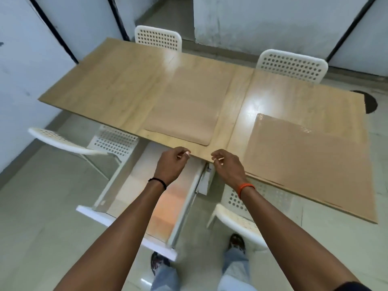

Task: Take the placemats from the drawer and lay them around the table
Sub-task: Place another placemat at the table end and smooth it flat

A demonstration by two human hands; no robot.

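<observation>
A tan placemat (184, 108) lies flat on the wooden table (100, 87), close to the near edge. A second tan placemat (310, 158) lies at the right, reaching to the near edge. Under the near edge a white drawer (134, 219) stands pulled out, with pale sheets visible inside (161, 208). My left hand (172, 162) hovers at the table's near edge just below the first placemat, fingers loosely curled and holding nothing. My right hand (228, 164) hovers beside it, at the left corner of the second placemat, also holding nothing.
White perforated chairs stand around the table: two on the far side (158, 37) (291, 65), one at the near left (69, 141), one at the near right (241, 221) beside my legs. Pale walls close in on the left and the back.
</observation>
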